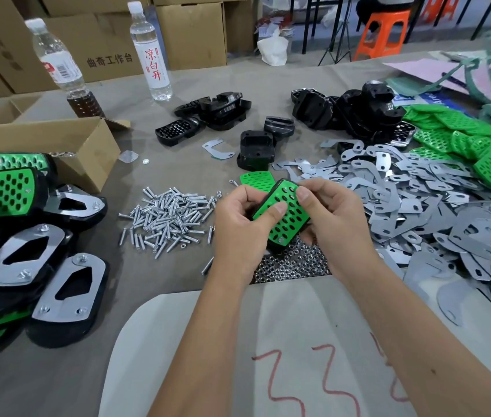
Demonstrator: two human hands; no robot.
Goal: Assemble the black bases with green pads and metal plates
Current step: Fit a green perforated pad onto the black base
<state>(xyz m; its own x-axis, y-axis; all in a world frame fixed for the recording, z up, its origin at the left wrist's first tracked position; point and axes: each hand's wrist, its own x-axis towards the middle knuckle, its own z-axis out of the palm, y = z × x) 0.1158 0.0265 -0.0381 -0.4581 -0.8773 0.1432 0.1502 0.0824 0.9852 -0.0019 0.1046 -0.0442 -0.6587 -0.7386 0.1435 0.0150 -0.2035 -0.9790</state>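
Note:
Both hands hold one black base with a perforated green pad point(286, 218) on its top, tilted above the table's middle. My left hand point(239, 230) grips its left side, thumb pressing on the pad. My right hand point(332, 218) grips the right side, thumb on the pad's upper edge. A screw head shows in the pad's lower end. Another green pad point(256, 179) lies just behind. Loose black bases point(256, 150) lie further back, with a pile of metal plates point(418, 203) to the right and green pads point(463, 139) at far right.
A heap of screws point(167, 218) lies left of my hands and a pile of nuts point(292, 264) under them. Finished assemblies point(27, 245) stack at the left beside an open cardboard box point(57, 145). Two bottles point(148, 49) stand at the back.

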